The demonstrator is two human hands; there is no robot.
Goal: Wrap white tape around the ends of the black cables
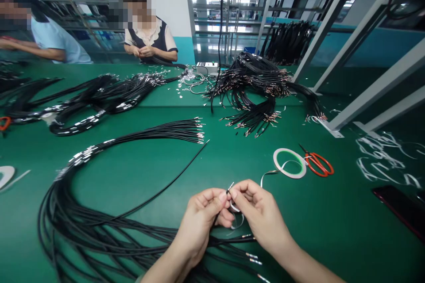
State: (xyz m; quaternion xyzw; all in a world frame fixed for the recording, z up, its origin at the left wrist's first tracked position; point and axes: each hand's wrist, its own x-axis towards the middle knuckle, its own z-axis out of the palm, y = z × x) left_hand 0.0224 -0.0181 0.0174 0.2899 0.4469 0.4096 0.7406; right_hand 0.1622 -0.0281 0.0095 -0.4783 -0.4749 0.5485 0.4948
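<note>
My left hand is closed on a black cable, its bared silvery tip pointing up between the two hands. My right hand pinches close beside that tip, with a thin white tape strip looping out below its fingers. The strip seems to run behind the right hand to a tape roll with a green inner ring. Under my left forearm passes a bundle of black cables, curving round to the left. Several stripped cable ends stick out beneath my hands.
Orange-handled scissors touch the roll's right side. A dark phone and white tape scraps lie at right. Cable heaps cover the far table, below grey metal posts. Two people sit opposite; a black cord hangs down.
</note>
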